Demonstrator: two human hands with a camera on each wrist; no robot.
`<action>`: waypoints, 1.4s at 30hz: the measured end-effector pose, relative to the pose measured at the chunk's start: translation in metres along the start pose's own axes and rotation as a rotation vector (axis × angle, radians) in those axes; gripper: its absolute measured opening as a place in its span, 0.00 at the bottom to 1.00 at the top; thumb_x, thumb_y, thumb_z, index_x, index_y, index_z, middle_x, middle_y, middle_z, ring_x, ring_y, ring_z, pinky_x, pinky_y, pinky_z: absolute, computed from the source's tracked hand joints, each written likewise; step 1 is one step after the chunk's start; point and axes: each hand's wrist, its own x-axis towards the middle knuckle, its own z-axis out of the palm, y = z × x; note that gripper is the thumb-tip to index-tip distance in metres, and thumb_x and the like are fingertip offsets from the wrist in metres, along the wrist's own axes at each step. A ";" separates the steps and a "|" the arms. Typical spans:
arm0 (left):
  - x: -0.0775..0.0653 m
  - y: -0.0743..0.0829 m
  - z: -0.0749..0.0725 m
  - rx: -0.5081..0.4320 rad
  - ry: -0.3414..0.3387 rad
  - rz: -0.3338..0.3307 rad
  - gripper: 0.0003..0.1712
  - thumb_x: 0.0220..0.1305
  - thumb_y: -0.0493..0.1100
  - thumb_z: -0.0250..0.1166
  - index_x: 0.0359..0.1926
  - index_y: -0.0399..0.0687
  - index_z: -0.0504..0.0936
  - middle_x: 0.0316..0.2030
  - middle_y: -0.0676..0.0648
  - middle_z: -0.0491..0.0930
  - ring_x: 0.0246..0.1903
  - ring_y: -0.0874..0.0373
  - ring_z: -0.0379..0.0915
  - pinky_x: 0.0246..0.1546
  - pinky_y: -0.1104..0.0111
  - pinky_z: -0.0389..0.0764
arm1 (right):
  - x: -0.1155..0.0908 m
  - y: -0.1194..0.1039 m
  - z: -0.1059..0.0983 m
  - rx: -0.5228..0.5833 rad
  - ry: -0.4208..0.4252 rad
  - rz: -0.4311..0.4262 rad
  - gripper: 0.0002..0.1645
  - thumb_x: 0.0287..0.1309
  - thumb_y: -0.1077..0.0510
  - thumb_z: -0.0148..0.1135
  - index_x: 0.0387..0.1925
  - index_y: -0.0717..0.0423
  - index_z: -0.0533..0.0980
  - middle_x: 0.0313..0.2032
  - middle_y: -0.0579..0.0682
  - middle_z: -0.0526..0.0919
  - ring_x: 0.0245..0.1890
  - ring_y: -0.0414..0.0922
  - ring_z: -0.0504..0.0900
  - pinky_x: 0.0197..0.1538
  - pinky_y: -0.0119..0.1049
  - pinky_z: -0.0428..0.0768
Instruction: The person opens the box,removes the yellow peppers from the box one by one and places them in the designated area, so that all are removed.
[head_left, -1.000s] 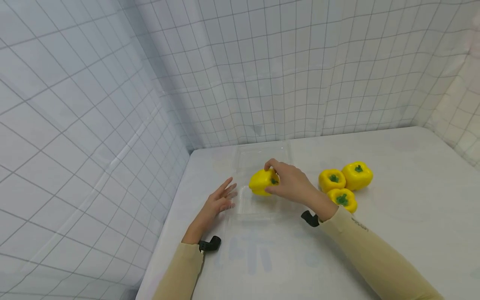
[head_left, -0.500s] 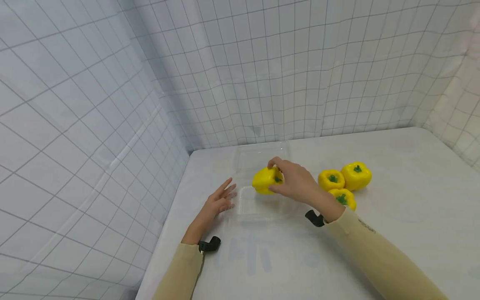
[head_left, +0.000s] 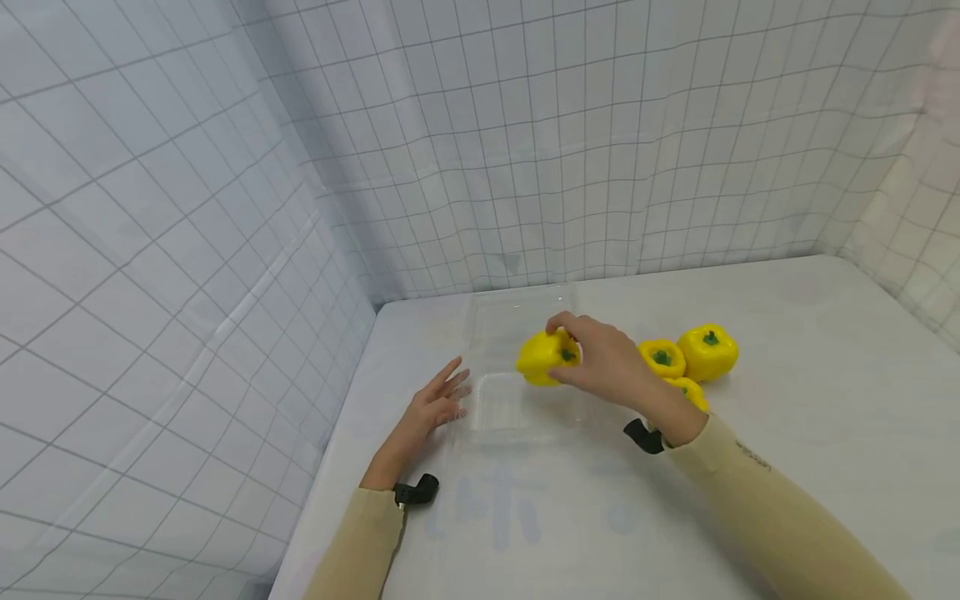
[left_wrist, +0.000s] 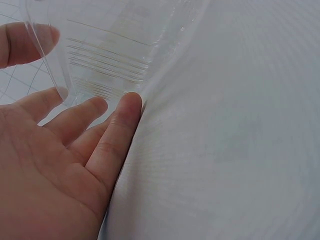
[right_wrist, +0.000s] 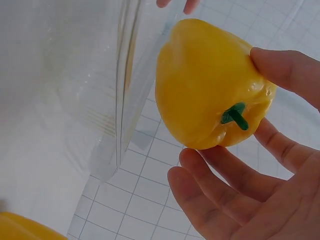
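My right hand [head_left: 609, 360] holds a yellow bell pepper [head_left: 538, 358] above the right part of a clear plastic container [head_left: 491, 417], thumb on one side and fingers on the other. In the right wrist view this bell pepper [right_wrist: 205, 85] is tilted, its green stem toward the palm, with the container's wall [right_wrist: 120, 90] beside it. At the container's left side is my left hand [head_left: 422, 417]. In the left wrist view the left hand [left_wrist: 65, 135] has its fingers extended against the see-through wall [left_wrist: 110, 55].
Three more yellow bell peppers, a near one [head_left: 692, 392], a middle one [head_left: 660, 358] and a far one [head_left: 708, 352], cluster to the right on the white table [head_left: 810, 400]. My right forearm partly covers the near one. Grid-patterned white curtains [head_left: 525, 150] enclose the back and sides.
My right hand has drifted to the right with the bell pepper still in its grip, and its arm now covers more of the near pepper. My left hand stays at the container's side.
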 end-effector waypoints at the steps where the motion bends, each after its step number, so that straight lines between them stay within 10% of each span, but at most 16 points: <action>1: 0.000 0.000 0.000 -0.001 0.001 0.000 0.43 0.71 0.31 0.53 0.81 0.57 0.50 0.76 0.45 0.58 0.73 0.46 0.57 0.64 0.55 0.68 | 0.000 0.001 -0.001 -0.001 0.000 0.001 0.32 0.53 0.48 0.77 0.57 0.44 0.72 0.49 0.48 0.82 0.42 0.47 0.79 0.45 0.45 0.80; 42: -0.002 0.000 -0.002 0.008 -0.006 -0.010 0.42 0.71 0.32 0.53 0.77 0.75 0.56 0.75 0.51 0.58 0.73 0.51 0.57 0.66 0.51 0.65 | -0.030 0.026 -0.046 -0.042 0.090 0.062 0.30 0.56 0.46 0.74 0.57 0.42 0.72 0.46 0.51 0.79 0.40 0.51 0.75 0.40 0.45 0.73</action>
